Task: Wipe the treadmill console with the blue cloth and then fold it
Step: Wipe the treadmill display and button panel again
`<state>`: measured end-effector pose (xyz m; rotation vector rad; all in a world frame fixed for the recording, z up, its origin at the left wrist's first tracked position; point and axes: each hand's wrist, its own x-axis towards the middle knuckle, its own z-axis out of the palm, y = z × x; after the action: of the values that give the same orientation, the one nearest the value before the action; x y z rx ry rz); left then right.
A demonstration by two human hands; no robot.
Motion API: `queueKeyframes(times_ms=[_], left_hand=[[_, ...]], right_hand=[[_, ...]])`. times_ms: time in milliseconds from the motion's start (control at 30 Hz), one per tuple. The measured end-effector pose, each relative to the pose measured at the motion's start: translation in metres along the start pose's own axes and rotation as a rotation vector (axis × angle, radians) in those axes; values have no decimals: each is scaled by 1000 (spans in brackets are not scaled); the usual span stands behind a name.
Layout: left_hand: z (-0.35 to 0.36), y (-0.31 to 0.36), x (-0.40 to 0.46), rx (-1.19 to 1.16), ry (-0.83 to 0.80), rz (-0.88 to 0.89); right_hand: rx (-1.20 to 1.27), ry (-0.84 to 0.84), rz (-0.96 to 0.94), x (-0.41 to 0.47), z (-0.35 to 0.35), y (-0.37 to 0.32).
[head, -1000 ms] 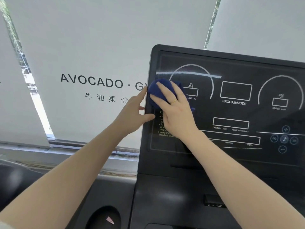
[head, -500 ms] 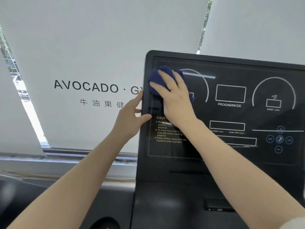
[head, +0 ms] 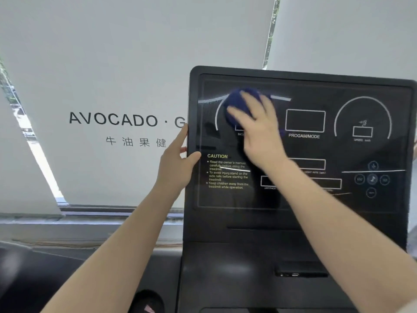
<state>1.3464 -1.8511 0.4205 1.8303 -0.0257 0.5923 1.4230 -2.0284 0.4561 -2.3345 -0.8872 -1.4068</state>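
- Right hand (head: 259, 129) has slid the blue cloth (head: 240, 105) rightward off the top-left corner, now over the left dial arc; hand blurred
- fingers flat and spread, pressing the bunched cloth against the treadmill console (head: 316, 199)
- left hand (head: 177, 163) unchanged: thumb on the panel front, fingers behind the console's left edge, gripping it
- white banner (head: 112, 120) reading AVOCADO behind

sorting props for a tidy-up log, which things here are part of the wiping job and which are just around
In the job: blue cloth, treadmill console, right hand pressing the cloth, left hand holding the console's edge.
Just around: white blind with AVOCADO lettering, cup holder.
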Motion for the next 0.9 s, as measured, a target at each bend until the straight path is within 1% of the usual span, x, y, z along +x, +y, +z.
queueKeyframes(times_ms=[133, 200, 233, 300, 367, 433, 500, 533, 567, 633, 700, 767, 833, 900], left_hand=[[6, -1, -4, -27, 35, 2], [8, 0, -6, -27, 37, 0], [8, 0, -7, -24, 42, 3], [9, -1, -8, -10, 60, 9], [11, -3, -9, 9, 81, 7], [14, -6, -10, 20, 104, -6], [20, -6, -12, 45, 153, -19], [23, -6, -13, 66, 192, -21], [26, -5, -14, 89, 234, -19], [30, -2, -14, 115, 288, -29], [32, 0, -15, 105, 298, -54], [31, 3, -16, 136, 288, -65], [30, 5, -18, 183, 265, -76], [30, 5, -19, 199, 253, -90]], right_hand=[[-17, -123, -249, -74, 3, -24], [-39, -180, -339, -75, -4, -13], [-60, -175, -349, -67, -7, -3], [-86, -94, -265, -40, -9, 17], [-78, -19, -109, -12, -13, 32], [-53, 4, 9, 2, -15, 32], [-35, 16, 39, -3, -14, 22], [-31, 3, 2, -13, -13, 14], [-28, -27, -75, -29, -10, 6], [-7, -141, -264, -69, -5, -8], [34, -262, -420, -101, -3, -11], [66, -350, -531, -108, -4, -5], [85, -330, -568, -92, -6, 5], [80, -255, -499, -63, -8, 12]])
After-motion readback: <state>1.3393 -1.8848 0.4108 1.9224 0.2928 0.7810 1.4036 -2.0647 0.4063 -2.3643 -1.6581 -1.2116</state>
